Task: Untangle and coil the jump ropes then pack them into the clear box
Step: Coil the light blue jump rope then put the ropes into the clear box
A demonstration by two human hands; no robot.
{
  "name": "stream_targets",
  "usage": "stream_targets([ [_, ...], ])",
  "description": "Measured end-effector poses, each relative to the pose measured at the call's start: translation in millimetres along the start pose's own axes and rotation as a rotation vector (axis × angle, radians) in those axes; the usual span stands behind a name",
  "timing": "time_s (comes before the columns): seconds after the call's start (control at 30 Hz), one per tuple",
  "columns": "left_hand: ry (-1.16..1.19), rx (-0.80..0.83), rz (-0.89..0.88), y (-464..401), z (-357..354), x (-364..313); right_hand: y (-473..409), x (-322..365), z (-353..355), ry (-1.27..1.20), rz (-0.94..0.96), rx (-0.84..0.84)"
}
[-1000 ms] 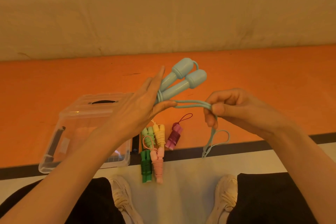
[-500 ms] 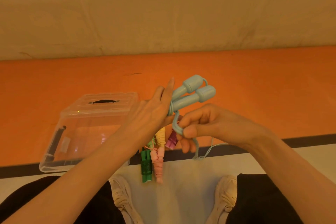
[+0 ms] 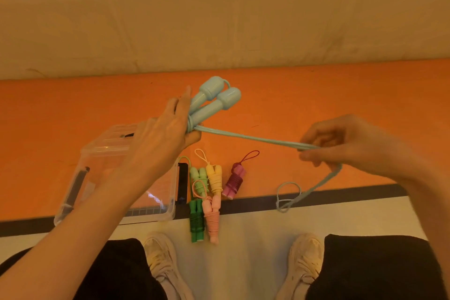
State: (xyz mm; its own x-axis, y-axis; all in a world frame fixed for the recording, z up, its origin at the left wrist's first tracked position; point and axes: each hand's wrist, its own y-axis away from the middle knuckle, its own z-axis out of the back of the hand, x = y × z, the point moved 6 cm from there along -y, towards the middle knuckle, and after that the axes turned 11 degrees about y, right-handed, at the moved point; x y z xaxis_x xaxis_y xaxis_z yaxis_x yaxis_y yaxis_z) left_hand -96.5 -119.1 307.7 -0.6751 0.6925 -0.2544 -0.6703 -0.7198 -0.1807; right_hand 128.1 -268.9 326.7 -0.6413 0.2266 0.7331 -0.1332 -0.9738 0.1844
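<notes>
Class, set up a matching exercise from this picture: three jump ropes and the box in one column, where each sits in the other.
1. light blue jump rope
2. dark green coiled jump rope
3. purple coiled jump rope
4. clear plastic box

A. rightmost of the floor bundles
B. stretched between both hands
C. left, under the forearm
D. nearest the shoes

Pairs: 1-B, 2-D, 3-A, 4-C

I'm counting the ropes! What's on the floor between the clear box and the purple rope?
In the head view, four coiled ropes lie between the clear box and the purple rope: light green, yellow, dark green, pink.
</notes>
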Motion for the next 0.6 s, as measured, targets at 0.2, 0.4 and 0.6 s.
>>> stream_targets([
  [0.2,-0.086,0.049,-0.201,4.8,-14.7,-18.0,1.9,22.1,39.1,-0.076,0.253,-0.509],
  [0.4,-0.177,0.014,-0.402,15.9,-34.9,-44.1,-33.8,37.2,42.6,-0.036,0.325,-0.659],
  [0.6,-0.008,0.022,-0.489,26.6,-54.0,-59.6,-69.7,30.1,24.7,0.012,0.237,-0.606],
])
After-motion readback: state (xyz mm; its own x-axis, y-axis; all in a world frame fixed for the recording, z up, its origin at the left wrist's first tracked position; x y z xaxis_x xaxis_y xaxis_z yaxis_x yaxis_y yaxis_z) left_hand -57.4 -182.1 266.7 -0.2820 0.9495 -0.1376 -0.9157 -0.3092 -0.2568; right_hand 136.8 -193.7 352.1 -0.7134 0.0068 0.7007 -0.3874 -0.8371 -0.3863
